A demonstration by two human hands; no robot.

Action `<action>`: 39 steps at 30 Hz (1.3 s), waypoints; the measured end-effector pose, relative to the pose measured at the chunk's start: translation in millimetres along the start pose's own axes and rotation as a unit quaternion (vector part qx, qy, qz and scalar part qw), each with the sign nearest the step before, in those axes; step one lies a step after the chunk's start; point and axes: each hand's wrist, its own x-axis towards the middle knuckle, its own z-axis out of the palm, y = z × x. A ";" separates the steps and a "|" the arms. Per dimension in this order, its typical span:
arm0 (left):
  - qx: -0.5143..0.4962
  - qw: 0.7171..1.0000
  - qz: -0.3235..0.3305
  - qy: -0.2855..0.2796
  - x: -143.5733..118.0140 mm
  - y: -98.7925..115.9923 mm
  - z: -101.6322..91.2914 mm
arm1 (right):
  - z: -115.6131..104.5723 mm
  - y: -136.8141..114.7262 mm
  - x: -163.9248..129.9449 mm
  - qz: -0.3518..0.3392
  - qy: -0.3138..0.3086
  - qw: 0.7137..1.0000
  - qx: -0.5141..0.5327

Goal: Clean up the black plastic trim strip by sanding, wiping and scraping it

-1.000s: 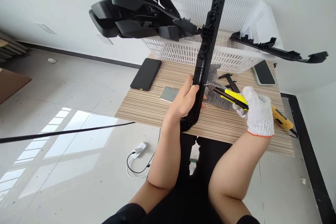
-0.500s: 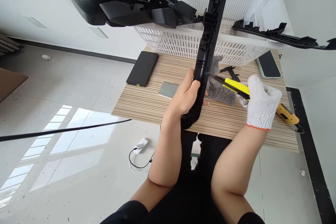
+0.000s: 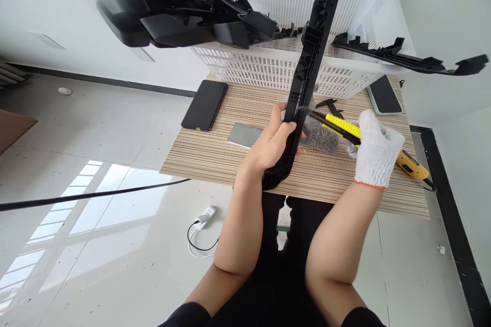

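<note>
My bare left hand [image 3: 268, 145] is wrapped round the lower part of a long black plastic trim piece [image 3: 307, 64], which stands tilted over the table. In my right hand [image 3: 378, 145], wearing a white knit glove with an orange cuff, is a yellow and black utility knife [image 3: 342, 126]. Its blade tip meets the edge of the trim piece just above my left thumb; whether it cuts in I cannot tell. Behind the trim piece lies a grey cloth [image 3: 320, 135], partly hidden. A black caliper [image 3: 333, 107] rests beyond the knife.
A white plastic basket [image 3: 245, 64] at the back holds more black plastic parts [image 3: 192, 15] jutting over its rim. On the striped table [image 3: 199, 156] lie a black phone [image 3: 204, 104], a grey flat plate [image 3: 245, 135], another phone [image 3: 384, 94] and a yellow tool [image 3: 412, 164]. A power strip [image 3: 206, 217] sits on the floor.
The view has shifted slightly. The top of the trim piece leans a little further right, while both hands keep their hold and the knife tip stays at its edge.
</note>
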 end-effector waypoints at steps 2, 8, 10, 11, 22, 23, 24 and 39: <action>0.002 1.000 0.004 0.000 2.5 3.4 3.9 | -1.1 -1.9 2.2 0.006 0.079 0.995 0.062; -0.010 0.999 0.047 -0.021 23.2 24.2 18.8 | -7.8 -5.7 6.8 0.033 0.156 0.974 0.159; 0.002 0.998 0.054 -0.025 33.7 30.7 23.6 | -7.9 -6.5 6.1 0.043 0.148 0.975 0.159; 0.010 0.998 0.054 -0.029 38.6 32.9 26.0 | -7.3 -6.9 5.4 0.046 0.145 0.975 0.160; -0.058 0.992 0.080 -0.081 33.9 23.7 27.6 | -9.5 -6.2 4.3 0.039 0.148 0.975 0.158; -0.064 0.990 0.078 -0.095 30.4 23.3 23.6 | -10.0 -5.5 4.7 0.035 0.146 0.976 0.159; -0.068 0.989 0.077 -0.107 27.3 22.9 19.4 | -10.3 -5.0 5.0 0.031 0.142 0.977 0.158; -0.051 0.993 0.108 -0.009 24.5 13.1 8.5 | -10.8 -17.5 -4.3 0.033 0.167 0.977 0.130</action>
